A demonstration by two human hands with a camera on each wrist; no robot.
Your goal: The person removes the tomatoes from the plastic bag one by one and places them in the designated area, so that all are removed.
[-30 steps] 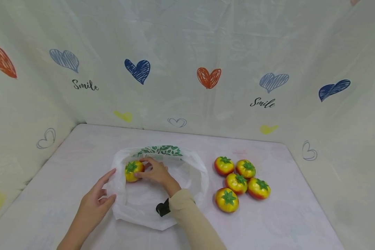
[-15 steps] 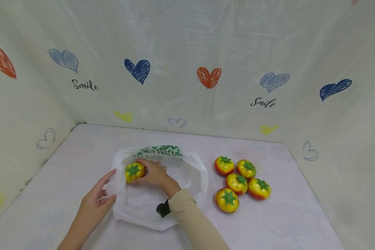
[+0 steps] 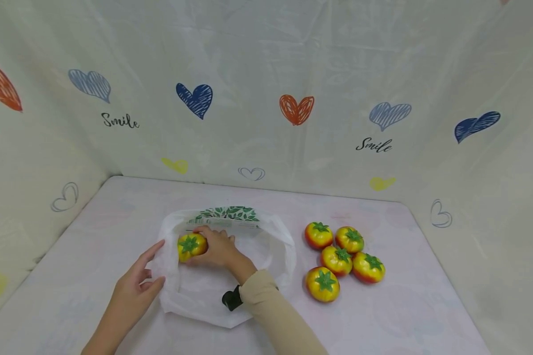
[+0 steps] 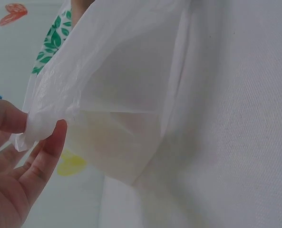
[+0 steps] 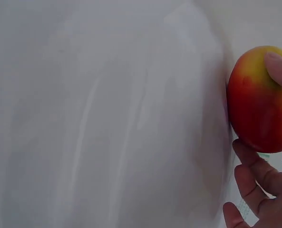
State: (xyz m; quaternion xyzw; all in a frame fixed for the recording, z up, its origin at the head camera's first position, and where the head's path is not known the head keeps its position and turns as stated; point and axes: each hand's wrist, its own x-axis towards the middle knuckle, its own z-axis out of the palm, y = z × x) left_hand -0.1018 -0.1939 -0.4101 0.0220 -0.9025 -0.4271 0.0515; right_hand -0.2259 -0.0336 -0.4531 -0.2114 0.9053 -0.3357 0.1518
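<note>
A white plastic bag (image 3: 204,308) with a green leaf print stands with its mouth spread in the head view. My left hand (image 3: 135,291) pinches its left rim; in the left wrist view the folded film lies between thumb and fingers (image 4: 50,147). Inside the bag, near its left wall, my right hand (image 3: 219,251) grips a yellow-red toy tomato (image 3: 191,246) with a green star-shaped top. The right wrist view shows the tomato (image 5: 259,104) against the white film, thumb on one side and fingers on the other.
Several more toy tomatoes (image 3: 336,260) sit in a cluster on the pale table (image 3: 408,315), right of the bag. A white curtain (image 3: 257,59) with hearts and lettering hangs behind. A black wrist strap (image 3: 232,298) shows at the right sleeve.
My right hand has shifted slightly down and wrapped further round the toy tomato, which sits a little lower in the head view. My left hand has stayed at the bag's rim.
</note>
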